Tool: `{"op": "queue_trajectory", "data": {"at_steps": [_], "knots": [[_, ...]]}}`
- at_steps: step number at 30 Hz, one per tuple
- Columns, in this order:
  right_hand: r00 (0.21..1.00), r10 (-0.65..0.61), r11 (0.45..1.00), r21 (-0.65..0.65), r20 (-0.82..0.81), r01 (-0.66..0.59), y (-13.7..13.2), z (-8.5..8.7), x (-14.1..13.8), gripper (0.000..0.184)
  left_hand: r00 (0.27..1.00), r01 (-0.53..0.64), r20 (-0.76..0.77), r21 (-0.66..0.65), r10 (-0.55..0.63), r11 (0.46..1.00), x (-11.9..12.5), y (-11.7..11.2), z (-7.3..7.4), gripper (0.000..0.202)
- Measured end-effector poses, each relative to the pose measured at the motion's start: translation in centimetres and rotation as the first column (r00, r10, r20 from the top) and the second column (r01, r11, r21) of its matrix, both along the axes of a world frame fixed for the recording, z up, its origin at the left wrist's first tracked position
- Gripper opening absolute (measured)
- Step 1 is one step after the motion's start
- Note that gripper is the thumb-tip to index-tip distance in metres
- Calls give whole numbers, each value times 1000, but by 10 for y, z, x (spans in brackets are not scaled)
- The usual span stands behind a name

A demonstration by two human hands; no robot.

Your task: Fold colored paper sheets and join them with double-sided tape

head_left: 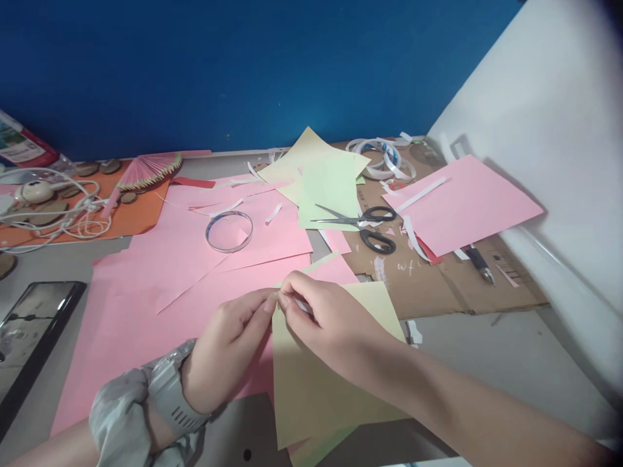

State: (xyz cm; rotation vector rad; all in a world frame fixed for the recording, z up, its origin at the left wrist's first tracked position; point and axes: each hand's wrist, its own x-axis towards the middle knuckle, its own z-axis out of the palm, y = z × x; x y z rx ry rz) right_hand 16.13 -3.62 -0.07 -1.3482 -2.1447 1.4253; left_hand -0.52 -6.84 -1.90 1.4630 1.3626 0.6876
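A yellow sheet of paper lies under my hands, its near part reaching toward the table's front edge. My left hand is closed, thumb and forefinger pinching at the sheet's upper left corner. Right beside those fingertips, my right hand pinches the same corner, its forearm crossing over the sheet. A narrow pale strip of paper shows beyond my right knuckles; whether it belongs to the sheet I cannot tell. What lies exactly between the fingertips is too small to make out. Large pink sheets spread beneath and to the left.
Black-handled scissors lie open on a green sheet and brown cardboard. A tape roll rests on pink paper. More tape rolls, a pen and pink paper lie right; a phone, cable and paper fan left.
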Motion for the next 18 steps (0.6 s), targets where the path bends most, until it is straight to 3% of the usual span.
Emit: {"op": "queue_trajectory", "data": {"at_steps": [4,11,18], "knots": [[1000,-1,999,37,-3,1,1,1,0,23,998,-24,52,-7,24,1000,1,-1,1,34],[999,-16,1000,-17,-50,16,-5,1,-2,24,978,-8,-205,97,28,995,0,1,1,32],[991,-48,990,-136,-126,31,-10,10,0,25,863,224,-505,362,-11,905,-6,3,0,26]]}}
